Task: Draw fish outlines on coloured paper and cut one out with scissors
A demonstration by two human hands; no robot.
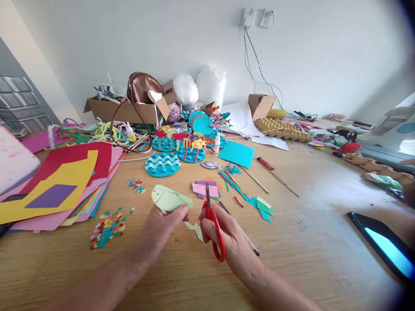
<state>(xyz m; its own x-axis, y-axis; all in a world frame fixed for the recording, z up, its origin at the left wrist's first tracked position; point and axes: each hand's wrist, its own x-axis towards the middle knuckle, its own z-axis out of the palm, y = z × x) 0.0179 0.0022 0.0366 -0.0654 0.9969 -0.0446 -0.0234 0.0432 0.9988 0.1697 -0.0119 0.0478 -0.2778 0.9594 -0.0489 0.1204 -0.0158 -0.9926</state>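
Observation:
My left hand (170,221) pinches a pale green paper fish (170,198) by its lower edge, with thumb on top. Pencil or ink lines mark the fish's eye, gill and fin. In my right hand (223,226) is a pair of red-handled scissors (218,237), blades upward and seemingly together. A pale green paper scrap (196,230) lies on the table between the hands. Behind the scissors sits a small stack of coloured paper pieces (202,188), pink on top. A pen (248,239) lies partly behind my right hand.
Coloured paper sheets (74,162) and confetti dots (106,226) lie left. Blue wavy paper bases (162,165), a glue bottle (215,143) and a blue sheet (236,153) stand further back. At right are wooden sticks (285,183), a phone (385,246) and, at the edge, another person's blurred hand.

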